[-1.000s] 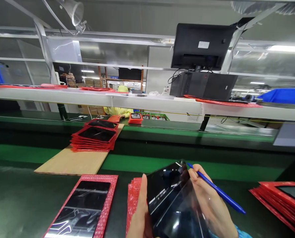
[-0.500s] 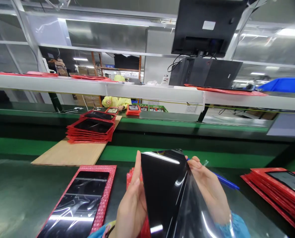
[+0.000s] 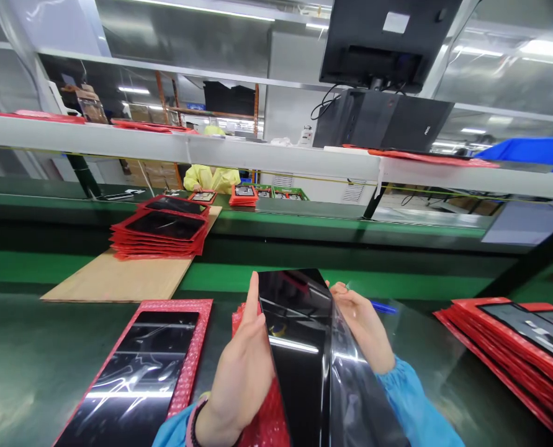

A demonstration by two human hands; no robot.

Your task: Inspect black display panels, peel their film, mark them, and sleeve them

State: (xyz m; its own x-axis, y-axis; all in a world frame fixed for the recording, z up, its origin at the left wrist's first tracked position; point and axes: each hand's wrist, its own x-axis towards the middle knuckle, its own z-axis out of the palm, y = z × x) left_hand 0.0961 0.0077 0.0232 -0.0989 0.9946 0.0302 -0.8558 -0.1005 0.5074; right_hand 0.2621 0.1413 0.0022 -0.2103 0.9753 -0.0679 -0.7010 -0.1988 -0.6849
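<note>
My left hand (image 3: pixel 243 366) grips the left edge of a glossy black screen panel (image 3: pixel 297 354), index finger stretched along its upper corner. The panel is tilted up in front of me and reflects the ceiling lights. Along its right side a clear protective film (image 3: pixel 360 391) stands partly lifted off the surface. My right hand (image 3: pixel 364 323) is closed at the upper right, pinching the film's edge; its fingertips are partly hidden. Beneath the panel lies red bubble wrap (image 3: pixel 269 416). Another black panel (image 3: pixel 141 366), with wrinkled film, rests on a pink bubble-wrap sleeve (image 3: pixel 185 379) to the left.
A stack of red sleeves with panels (image 3: pixel 157 233) sits on a wooden board (image 3: pixel 118 282). More red sleeves (image 3: pixel 504 347) are piled at right. Behind my right hand lies a blue strip (image 3: pixel 384 307). A person in yellow (image 3: pixel 215 179) works across the bench under a white shelf (image 3: pixel 276 158).
My right hand has moved left and slightly up, with the film still at its fingers. The panel has turned a little, and the whole view has shifted slightly.
</note>
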